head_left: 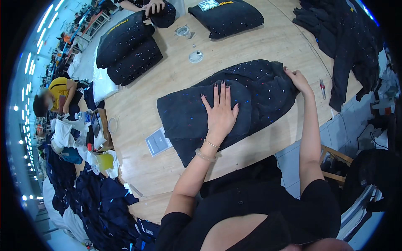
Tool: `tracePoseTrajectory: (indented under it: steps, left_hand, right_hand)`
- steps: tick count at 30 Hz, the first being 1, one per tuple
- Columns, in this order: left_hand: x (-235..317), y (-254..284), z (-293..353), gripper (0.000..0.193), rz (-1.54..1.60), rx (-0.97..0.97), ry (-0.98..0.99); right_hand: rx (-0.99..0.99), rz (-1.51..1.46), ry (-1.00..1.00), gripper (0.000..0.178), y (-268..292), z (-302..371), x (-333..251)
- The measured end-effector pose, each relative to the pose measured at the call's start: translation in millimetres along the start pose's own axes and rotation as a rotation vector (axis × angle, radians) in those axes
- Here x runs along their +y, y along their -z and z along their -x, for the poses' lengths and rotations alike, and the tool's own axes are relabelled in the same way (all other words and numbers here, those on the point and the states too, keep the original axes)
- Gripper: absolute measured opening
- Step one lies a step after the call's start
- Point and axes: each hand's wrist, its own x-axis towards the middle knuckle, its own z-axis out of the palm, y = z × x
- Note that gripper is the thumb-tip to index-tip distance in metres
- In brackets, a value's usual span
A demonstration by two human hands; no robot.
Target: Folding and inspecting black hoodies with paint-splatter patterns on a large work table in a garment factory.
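Observation:
A black garment (188, 109) with white, blue and red specks lies partly folded on the wooden table in front of me. My left hand (221, 113) rests flat on its folded part, fingers spread. At the garment's far right end, my right hand (298, 80) is closed on the edge of the cloth; some fingertips are hidden. A grey printed card (158, 142) lies beside the garment's left edge, partly against it.
Folded speckled garments (130, 50) lie at the far left, another (228, 19) at the far middle. Another person's hands (154, 7) touch a dark bundle. Loose dark garments (351, 46) and red-handled snips (322, 88) lie right. Dark cloth heaps (100, 205) sit left.

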Motion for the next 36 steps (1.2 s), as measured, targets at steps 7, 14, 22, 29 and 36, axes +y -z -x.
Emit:
tracePoseTrajectory:
  steps: [7,14,22,29,36]
  left_hand:
    - [-4,-3,0,0.062,-0.017,0.037,0.028]
    - [-10,9,4,0.059,0.298,0.011,-0.036]
    - [28,-2,65,0.072,0.489,-0.211,0.056]
    - [1,74,149,0.048,0.672,-0.721,-0.518]
    - [-53,121,43,0.073,0.274,0.033,-0.029]
  right_hand:
    - [-0.636,-0.903,0.008,0.041,7,82,-83]
    - [-0.337,-0.594,0.708,0.046,-42,179,-239]
    - [0.107,0.267,1.089,0.029,-149,277,-255]
    - [-0.411,0.245,1.186,0.062,-113,311,-231]
    - [-0.41,0.133,1.276,0.044,-168,381,-162]
